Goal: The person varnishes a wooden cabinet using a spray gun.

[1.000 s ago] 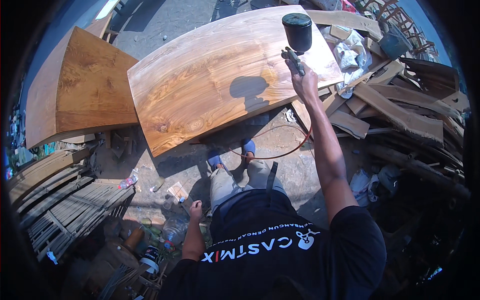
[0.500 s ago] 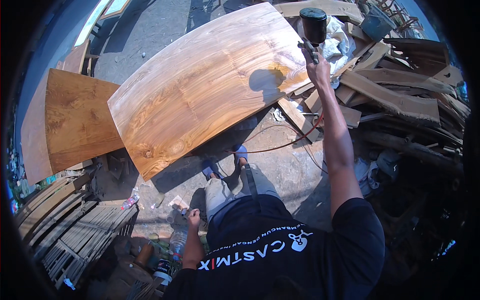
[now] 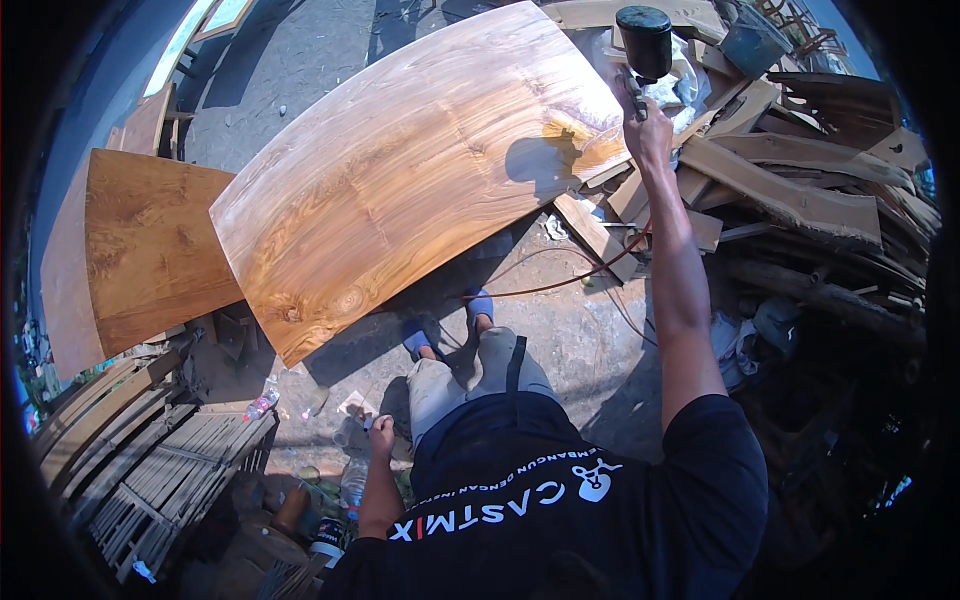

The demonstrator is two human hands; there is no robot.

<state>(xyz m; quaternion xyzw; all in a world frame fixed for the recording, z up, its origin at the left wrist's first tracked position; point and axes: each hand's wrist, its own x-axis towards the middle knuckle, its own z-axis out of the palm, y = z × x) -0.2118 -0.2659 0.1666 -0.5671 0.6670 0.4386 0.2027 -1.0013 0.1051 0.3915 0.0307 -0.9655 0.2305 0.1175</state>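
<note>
My right hand (image 3: 648, 135) is wrapped round a spray gun (image 3: 645, 48) with a dark round cup on top. It is held out past the right end of a large wooden board (image 3: 400, 180). The gun's shadow falls on the board's right part. Along the near side the wood looks deeper orange-brown, while the far edge and right corner are paler. Low beside my leg hangs my left hand (image 3: 382, 437), fingers curled; whether anything is in them cannot be made out.
A thin red hose (image 3: 570, 285) curves over the ground below my right arm. Offcut planks (image 3: 790, 185) are heaped at the right. Another brown board (image 3: 155, 240) lies at the left, above slatted wood (image 3: 165, 470). Plastic bottles (image 3: 262, 403) and litter lie near my left hand.
My right hand and the spray gun have shifted slightly to the right and a little nearer. The gun's shadow has slid right on the board. My left hand stays low, nearly unmoved.
</note>
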